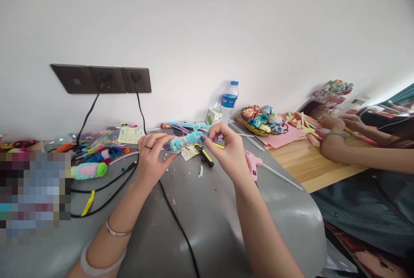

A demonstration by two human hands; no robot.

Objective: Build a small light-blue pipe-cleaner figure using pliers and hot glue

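A fuzzy light-blue pipe-cleaner piece [186, 141] with pink patches and a curled loop on top is held above the grey table. My left hand [151, 153], a ring on one finger, grips its left end between thumb and fingers. At its right end, my right hand [228, 151], with dark blue nails, pinches the blue pipe cleaner between thumb and forefinger. Just below lies a black-and-yellow cutter knife [204, 156], beside small blue scraps [201, 171]. Behind my right wrist rests a pink glue gun [254, 164], partly hidden.
Black cables [176, 215] cross the grey table [274, 226]. Pipe-cleaner crafts [89, 170] crowd the left side. A water bottle [229, 102] and a basket of paper flowers [263, 131] stand at the back. On the right, another person's arms [365, 153] rest over a wooden table.
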